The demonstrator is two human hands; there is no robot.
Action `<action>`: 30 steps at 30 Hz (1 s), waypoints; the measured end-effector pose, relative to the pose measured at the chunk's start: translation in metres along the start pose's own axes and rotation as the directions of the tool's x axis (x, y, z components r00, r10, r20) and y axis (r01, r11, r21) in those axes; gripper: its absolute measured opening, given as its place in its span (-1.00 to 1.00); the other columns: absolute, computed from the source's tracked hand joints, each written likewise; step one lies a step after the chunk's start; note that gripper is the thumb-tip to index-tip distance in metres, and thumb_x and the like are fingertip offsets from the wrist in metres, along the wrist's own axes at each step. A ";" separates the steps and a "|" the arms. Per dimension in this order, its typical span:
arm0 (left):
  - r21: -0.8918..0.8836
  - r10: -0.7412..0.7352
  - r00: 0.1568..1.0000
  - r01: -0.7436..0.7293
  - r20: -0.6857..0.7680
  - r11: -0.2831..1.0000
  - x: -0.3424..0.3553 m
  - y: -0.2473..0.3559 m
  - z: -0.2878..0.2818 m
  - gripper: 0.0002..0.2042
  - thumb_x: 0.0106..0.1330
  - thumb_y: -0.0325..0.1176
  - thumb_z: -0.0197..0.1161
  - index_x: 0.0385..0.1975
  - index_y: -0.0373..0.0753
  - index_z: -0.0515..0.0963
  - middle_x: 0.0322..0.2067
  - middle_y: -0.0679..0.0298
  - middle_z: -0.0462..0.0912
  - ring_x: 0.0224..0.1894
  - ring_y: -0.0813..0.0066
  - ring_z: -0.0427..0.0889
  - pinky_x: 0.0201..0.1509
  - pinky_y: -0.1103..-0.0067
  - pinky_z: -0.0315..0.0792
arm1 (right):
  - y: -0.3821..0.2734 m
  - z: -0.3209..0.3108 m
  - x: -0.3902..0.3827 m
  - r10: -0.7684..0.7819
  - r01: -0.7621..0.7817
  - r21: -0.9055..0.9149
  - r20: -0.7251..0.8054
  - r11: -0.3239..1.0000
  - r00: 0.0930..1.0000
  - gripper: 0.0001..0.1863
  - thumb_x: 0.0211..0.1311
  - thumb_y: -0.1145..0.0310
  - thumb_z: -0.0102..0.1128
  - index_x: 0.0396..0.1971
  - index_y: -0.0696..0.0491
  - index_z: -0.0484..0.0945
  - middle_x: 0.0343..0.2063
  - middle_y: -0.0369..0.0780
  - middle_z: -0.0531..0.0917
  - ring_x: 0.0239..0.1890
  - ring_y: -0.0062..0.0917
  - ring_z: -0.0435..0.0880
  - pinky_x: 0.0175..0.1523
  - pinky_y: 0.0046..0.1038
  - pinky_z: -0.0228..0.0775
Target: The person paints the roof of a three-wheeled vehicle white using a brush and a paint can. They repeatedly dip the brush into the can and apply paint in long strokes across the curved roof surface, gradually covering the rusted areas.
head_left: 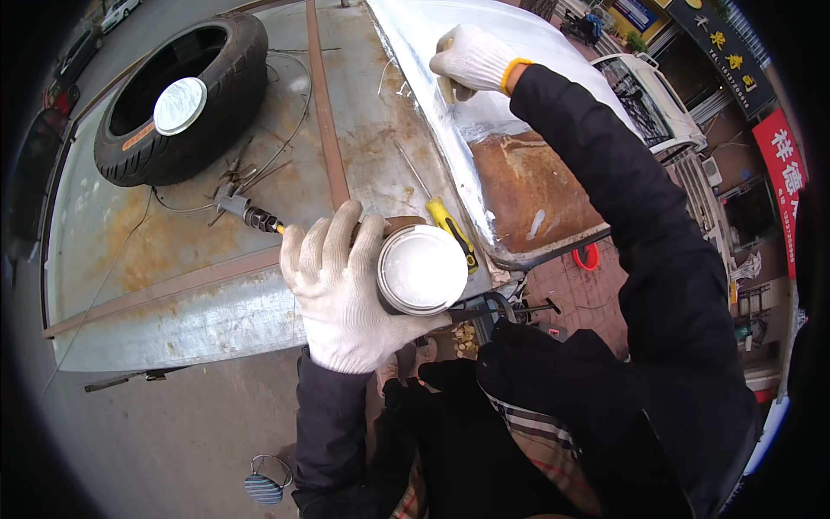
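My left hand, in a white knit glove, grips a can of white stuff over a rusty metal roof. My right hand, gloved too, is closed on a small tan tool, mostly hidden, perhaps a brush, over a white-silver coated surface. Below that hand lies a brown rusty patch. Beside the can rests a yellow-and-black screwdriver.
A black tyre bearing a round lid lies left, near a metal air tool with hose. A red basin sits on paving below the right edge. A white vehicle stands beyond; shopfronts line the right.
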State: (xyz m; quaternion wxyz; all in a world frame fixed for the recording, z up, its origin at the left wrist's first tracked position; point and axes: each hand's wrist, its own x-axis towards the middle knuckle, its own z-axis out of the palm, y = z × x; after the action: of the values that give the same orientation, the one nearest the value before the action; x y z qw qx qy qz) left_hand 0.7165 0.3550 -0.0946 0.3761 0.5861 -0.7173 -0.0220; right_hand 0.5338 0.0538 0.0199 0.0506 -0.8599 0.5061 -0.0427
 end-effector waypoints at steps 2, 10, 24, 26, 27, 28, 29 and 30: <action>-0.002 -0.029 0.997 0.030 0.068 1.000 0.001 -0.001 -0.001 0.17 -0.57 0.27 0.82 0.23 -0.19 0.59 0.28 0.04 0.56 0.34 0.05 0.49 0.59 -0.09 0.06 | 0.005 0.010 0.035 -0.036 0.028 -0.194 -0.040 0.981 0.999 -0.64 0.30 0.26 0.18 -0.31 0.28 0.79 -0.55 -0.02 0.79 -0.51 -0.28 0.85 -0.25 -0.30 0.73; -0.013 -0.015 1.000 0.015 -0.013 1.000 -0.003 0.000 0.002 0.17 -0.59 0.20 0.80 0.25 -0.23 0.60 0.31 0.00 0.58 0.41 -0.01 0.47 0.63 -0.08 0.02 | -0.019 -0.002 -0.080 -0.132 0.130 -0.031 -0.045 0.991 0.990 -0.62 0.22 0.25 0.17 -0.30 0.30 0.78 -0.58 0.00 0.75 -0.58 -0.19 0.76 -0.27 -0.22 0.69; -0.015 0.013 0.999 -0.014 -0.053 1.000 -0.002 -0.001 0.004 0.12 -0.56 0.22 0.81 0.21 -0.17 0.62 0.26 0.04 0.60 0.34 0.05 0.54 0.59 -0.04 0.08 | -0.010 -0.030 -0.112 -0.182 0.185 -0.024 0.097 0.982 0.979 -0.68 0.53 0.16 0.30 -0.04 0.09 0.82 -0.36 -0.18 0.86 -0.43 -0.57 0.83 -0.33 -0.55 0.71; -0.003 0.022 0.999 -0.022 -0.048 1.000 -0.002 -0.003 0.006 0.14 -0.56 0.23 0.81 0.22 -0.18 0.62 0.27 0.04 0.60 0.34 0.04 0.53 0.60 -0.04 0.08 | -0.005 -0.018 -0.122 -0.117 0.107 0.122 0.070 0.987 0.991 -0.65 0.46 0.16 0.28 -0.06 0.13 0.81 -0.40 -0.15 0.82 -0.49 -0.53 0.80 -0.36 -0.52 0.68; 0.015 0.033 0.998 -0.032 -0.048 0.999 -0.003 -0.003 0.006 0.14 -0.57 0.24 0.81 0.23 -0.18 0.62 0.27 0.03 0.60 0.35 0.04 0.53 0.60 -0.05 0.09 | -0.002 -0.013 -0.126 -0.159 0.144 0.249 0.041 0.958 0.986 -0.64 0.42 0.16 0.27 -0.07 0.15 0.80 -0.42 -0.13 0.80 -0.52 -0.51 0.79 -0.38 -0.51 0.67; 0.032 0.030 0.998 -0.028 -0.049 0.999 -0.003 -0.003 0.007 0.16 -0.56 0.27 0.80 0.24 -0.19 0.62 0.28 0.03 0.60 0.36 0.03 0.52 0.61 -0.06 0.08 | -0.001 -0.003 -0.127 -0.125 0.126 0.282 -0.019 0.951 0.992 -0.64 0.42 0.17 0.28 -0.09 0.18 0.79 -0.43 -0.12 0.80 -0.48 -0.50 0.79 -0.33 -0.47 0.67; 0.032 0.023 0.999 -0.022 -0.042 0.999 -0.004 -0.002 0.008 0.16 -0.56 0.28 0.80 0.24 -0.19 0.62 0.28 0.03 0.60 0.36 0.03 0.52 0.61 -0.06 0.08 | 0.000 0.005 -0.133 -0.033 0.022 0.279 0.036 0.960 0.999 -0.64 0.41 0.16 0.29 -0.10 0.17 0.79 -0.43 -0.12 0.80 -0.47 -0.49 0.79 -0.32 -0.45 0.67; 0.039 0.023 0.999 -0.022 -0.039 0.999 -0.005 -0.002 0.008 0.16 -0.55 0.28 0.80 0.24 -0.20 0.62 0.28 0.03 0.60 0.36 0.04 0.51 0.62 -0.06 0.07 | 0.000 0.010 -0.141 -0.005 -0.011 0.309 0.050 0.951 0.999 -0.64 0.41 0.15 0.30 -0.11 0.16 0.79 -0.42 -0.12 0.80 -0.46 -0.48 0.79 -0.30 -0.44 0.68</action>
State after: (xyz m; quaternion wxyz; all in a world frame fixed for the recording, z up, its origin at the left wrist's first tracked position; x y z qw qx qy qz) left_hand 0.7139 0.3551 -0.1037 0.3789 0.5855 -0.7167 0.0077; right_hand 0.4668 0.1780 0.0071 0.1972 -0.8415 0.4931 -0.0996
